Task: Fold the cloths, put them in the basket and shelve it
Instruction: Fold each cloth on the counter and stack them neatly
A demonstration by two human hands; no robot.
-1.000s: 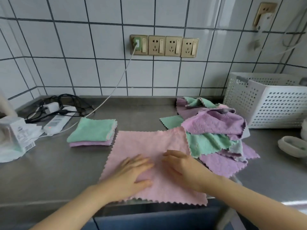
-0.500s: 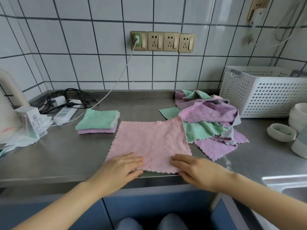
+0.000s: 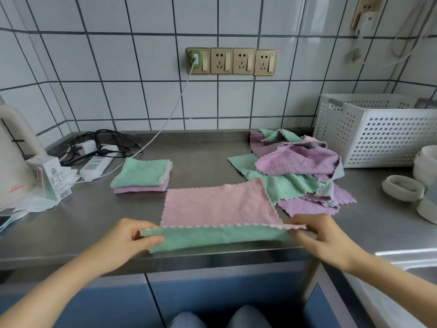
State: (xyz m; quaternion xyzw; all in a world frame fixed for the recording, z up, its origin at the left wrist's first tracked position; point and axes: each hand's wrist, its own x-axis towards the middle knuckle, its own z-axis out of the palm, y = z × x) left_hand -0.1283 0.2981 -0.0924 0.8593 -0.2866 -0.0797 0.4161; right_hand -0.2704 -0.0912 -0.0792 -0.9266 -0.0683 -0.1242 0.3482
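A pink cloth [image 3: 217,204] with a green underside lies flat on the steel counter [image 3: 71,223]. Its near edge is turned up and over, showing a green strip. My left hand [image 3: 132,237] pinches the near left corner and my right hand [image 3: 316,235] pinches the near right corner. Two folded cloths [image 3: 142,177], green on purple, are stacked to the left. A loose pile of purple and green cloths [image 3: 300,171] lies to the right. The white perforated basket [image 3: 378,133] stands behind the pile at the back right.
A white kettle [image 3: 11,162], a small carton [image 3: 50,176] and a power strip [image 3: 94,164] with cables crowd the left. White bowls [image 3: 425,166] and a ring-shaped dish [image 3: 402,190] sit at the right, a sink edge [image 3: 406,253] beyond. Wall sockets [image 3: 231,60] hang above.
Both hands slid from the cloth's middle to its near corners, pinched them and lifted the near edge up, exposing the green underside.
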